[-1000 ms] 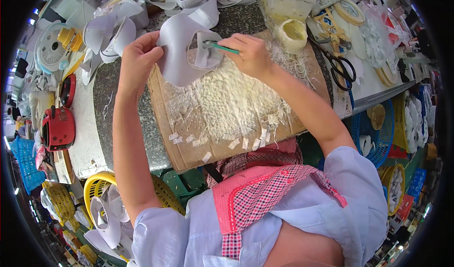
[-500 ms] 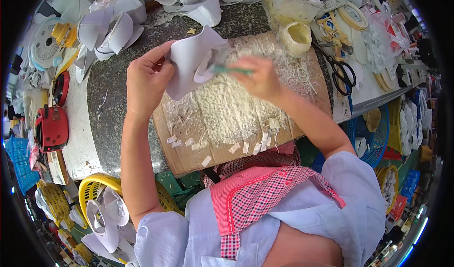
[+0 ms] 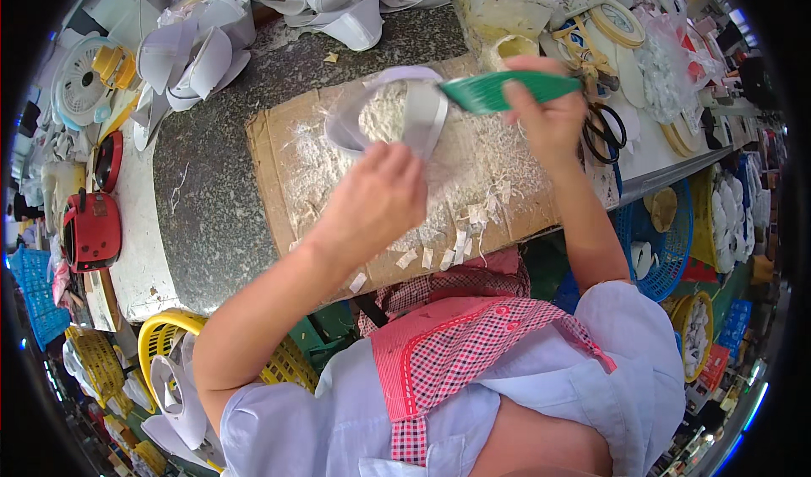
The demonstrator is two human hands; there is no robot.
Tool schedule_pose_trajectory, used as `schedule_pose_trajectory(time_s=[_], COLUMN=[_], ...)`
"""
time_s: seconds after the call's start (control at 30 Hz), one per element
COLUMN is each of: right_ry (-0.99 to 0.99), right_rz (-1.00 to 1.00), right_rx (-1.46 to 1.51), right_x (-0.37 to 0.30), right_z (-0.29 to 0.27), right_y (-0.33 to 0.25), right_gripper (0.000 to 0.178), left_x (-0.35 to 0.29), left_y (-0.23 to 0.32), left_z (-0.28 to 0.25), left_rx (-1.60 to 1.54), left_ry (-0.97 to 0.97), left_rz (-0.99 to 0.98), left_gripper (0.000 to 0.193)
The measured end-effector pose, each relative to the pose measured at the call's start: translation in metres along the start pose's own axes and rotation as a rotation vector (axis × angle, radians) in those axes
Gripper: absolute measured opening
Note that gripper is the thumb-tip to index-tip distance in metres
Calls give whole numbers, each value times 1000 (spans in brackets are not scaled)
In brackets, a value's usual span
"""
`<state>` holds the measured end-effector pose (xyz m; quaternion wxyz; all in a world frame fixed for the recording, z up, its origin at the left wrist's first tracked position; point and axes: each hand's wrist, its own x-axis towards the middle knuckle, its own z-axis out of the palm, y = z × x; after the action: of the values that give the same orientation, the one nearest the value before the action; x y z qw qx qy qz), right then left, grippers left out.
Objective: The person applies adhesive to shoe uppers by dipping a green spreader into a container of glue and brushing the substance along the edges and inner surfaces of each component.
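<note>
My left hand (image 3: 376, 194) grips the near edge of a pale shoe upper (image 3: 427, 114), which forms an open ring over the crusted cardboard (image 3: 274, 185). Motion blurs the upper and my fingertips. To its right, my right hand (image 3: 553, 126) is closed around a flat green tool (image 3: 494, 92). The tool's wide face shows, and its left tip comes close to the upper's right rim; whether they touch I cannot tell. Just behind my right hand stands a crusted pot (image 3: 511, 46), partly hidden by the tool.
Pale uppers lie heaped at the back (image 3: 351, 21) and back left (image 3: 198, 59). Black scissors (image 3: 604, 135) lie right of the cardboard. Scraps (image 3: 460, 245) litter its near edge. A fan (image 3: 80, 80) and a red case (image 3: 93, 232) stand left, above a yellow basket (image 3: 160, 333).
My left hand has moved nearer and to the right, lowering and turning the upper. My right hand has drawn the green tool right, away from the upper, and its broad side now shows.
</note>
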<state>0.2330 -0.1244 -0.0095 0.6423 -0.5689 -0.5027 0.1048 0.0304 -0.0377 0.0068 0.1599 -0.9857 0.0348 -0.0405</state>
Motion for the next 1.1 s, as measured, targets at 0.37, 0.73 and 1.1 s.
schedule_pose_trajectory(time_s=[0.37, 0.73, 1.1], right_ry=[-36, -65, -41], right_rz=[-101, 127, 171], right_rx=[-479, -388, 5], right_x=[1, -2, -9], right_z=[61, 58, 73], right_y=[17, 11, -10], right_gripper=[13, 14, 15], left_x=[15, -28, -66], left_y=[19, 1, 7], left_z=[-3, 16, 47], left_rx=[10, -465, -678], left_ry=[66, 291, 473], left_rz=[45, -193, -445], left_gripper=[6, 19, 31])
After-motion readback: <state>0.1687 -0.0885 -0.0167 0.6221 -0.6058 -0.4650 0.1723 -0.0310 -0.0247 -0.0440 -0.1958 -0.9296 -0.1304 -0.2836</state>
